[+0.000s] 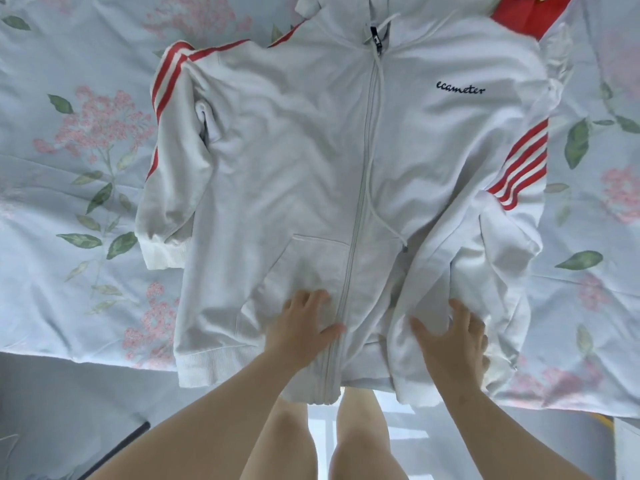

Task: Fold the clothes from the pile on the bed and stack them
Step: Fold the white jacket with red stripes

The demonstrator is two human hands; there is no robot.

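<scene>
White zip hoodie is covering mid-bed; floral bedsheet is lying open on both flanks. Red garment is crowding the far right corner behind the collar.

Both bare forearms reach up from bottom of frame. Left hand lower centre, palm down, fingers spread flat, thumb out right. Right hand lower centre-right, palm down, fingers splayed. Bare legs at bottom centre.
</scene>
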